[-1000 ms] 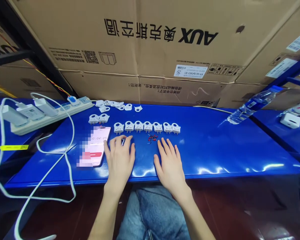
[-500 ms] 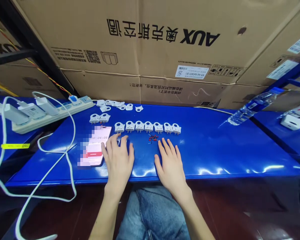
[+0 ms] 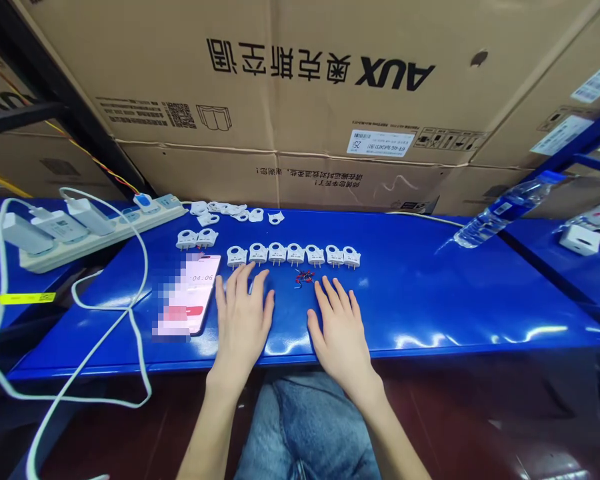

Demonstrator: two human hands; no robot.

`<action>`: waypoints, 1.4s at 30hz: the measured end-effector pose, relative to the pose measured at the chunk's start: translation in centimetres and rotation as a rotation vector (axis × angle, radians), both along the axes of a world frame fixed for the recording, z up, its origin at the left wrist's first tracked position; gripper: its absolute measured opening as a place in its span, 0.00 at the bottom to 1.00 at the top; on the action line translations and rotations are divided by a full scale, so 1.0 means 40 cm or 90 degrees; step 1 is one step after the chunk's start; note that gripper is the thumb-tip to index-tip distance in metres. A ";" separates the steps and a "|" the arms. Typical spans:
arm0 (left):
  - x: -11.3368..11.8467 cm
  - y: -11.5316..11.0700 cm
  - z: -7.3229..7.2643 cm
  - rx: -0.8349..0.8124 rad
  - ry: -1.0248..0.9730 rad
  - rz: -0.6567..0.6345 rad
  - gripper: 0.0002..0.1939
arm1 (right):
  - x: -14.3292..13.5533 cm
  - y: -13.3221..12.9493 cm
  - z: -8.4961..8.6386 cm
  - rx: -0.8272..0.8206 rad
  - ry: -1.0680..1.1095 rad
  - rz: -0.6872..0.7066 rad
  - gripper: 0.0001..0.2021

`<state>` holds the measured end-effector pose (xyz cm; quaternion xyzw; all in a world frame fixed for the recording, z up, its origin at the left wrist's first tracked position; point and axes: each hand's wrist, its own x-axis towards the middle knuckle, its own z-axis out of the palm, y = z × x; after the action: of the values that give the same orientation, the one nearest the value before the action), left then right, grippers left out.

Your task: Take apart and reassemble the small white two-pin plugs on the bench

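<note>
My left hand (image 3: 243, 319) lies flat on the blue tabletop (image 3: 440, 293), fingers spread and holding nothing. Just left of it is a phone (image 3: 203, 293) with a running timer on its screen, partly pixelated. My right hand (image 3: 339, 321) also rests palm down with its fingers apart. Close to its fingertips sits a small pile of red and black parts with thin leads (image 3: 305, 277). Beyond both hands stands a row of several white plug housings (image 3: 295, 255) with metal prongs pointing toward me. Two more white plug housings (image 3: 197, 239) stand farther left, behind the phone.
Loose white covers (image 3: 225, 209) lie at the back. A power strip (image 3: 105, 233) with chargers and trailing white cable (image 3: 143, 353) occupies the left. A water bottle (image 3: 505, 210) lies at the right. Large cardboard boxes (image 3: 300, 160) wall off the back.
My left hand has shifted slightly right, away from the phone's edge, and its fingers have straightened. The timer reads one second more. My right hand stays in place.
</note>
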<state>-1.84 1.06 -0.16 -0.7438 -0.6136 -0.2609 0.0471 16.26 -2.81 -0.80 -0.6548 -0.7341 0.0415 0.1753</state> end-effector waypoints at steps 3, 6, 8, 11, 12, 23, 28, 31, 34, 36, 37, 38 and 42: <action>-0.002 0.006 -0.006 -0.013 -0.015 -0.069 0.19 | 0.003 0.000 -0.006 0.033 0.049 0.000 0.27; -0.005 0.008 -0.010 -0.050 -0.035 -0.109 0.18 | 0.023 0.027 0.002 0.111 0.128 -0.037 0.28; -0.005 0.007 -0.010 -0.062 -0.038 -0.111 0.17 | 0.052 0.061 0.017 0.152 0.138 -0.050 0.29; -0.003 0.003 -0.011 -0.054 -0.042 -0.101 0.17 | 0.110 0.117 0.036 0.128 0.067 -0.077 0.30; -0.003 0.002 -0.011 -0.051 -0.044 -0.099 0.17 | 0.130 0.129 0.039 0.098 0.039 -0.064 0.29; -0.007 -0.003 -0.007 -0.059 -0.072 -0.139 0.22 | 0.131 -0.003 0.070 0.010 0.144 0.040 0.16; 0.000 -0.023 0.008 -0.076 -0.103 -0.186 0.24 | 0.057 -0.013 0.091 -0.029 0.222 0.127 0.15; 0.002 -0.030 0.012 -0.087 -0.104 -0.197 0.20 | 0.049 0.030 0.102 -0.006 0.229 0.129 0.17; 0.002 -0.031 0.012 -0.087 -0.105 -0.198 0.16 | 0.061 0.102 0.122 0.013 0.138 0.150 0.18; 0.002 -0.030 0.012 -0.088 -0.106 -0.195 0.16 | 0.069 0.155 0.135 -0.004 0.045 0.218 0.17; 0.001 -0.030 0.012 -0.090 -0.105 -0.194 0.16 | 0.072 0.180 0.140 -0.019 0.005 0.260 0.16; 0.001 -0.029 0.012 -0.092 -0.106 -0.193 0.16 | 0.074 0.202 0.142 -0.044 -0.033 0.311 0.15; 0.000 -0.030 0.013 -0.091 -0.114 -0.205 0.15 | 0.076 0.257 0.128 -0.055 -0.115 0.417 0.14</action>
<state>-1.86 -0.14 0.37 -0.8075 -0.5055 -0.2861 -0.1025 19.32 7.47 4.31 -0.3924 -0.9154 0.0684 0.0592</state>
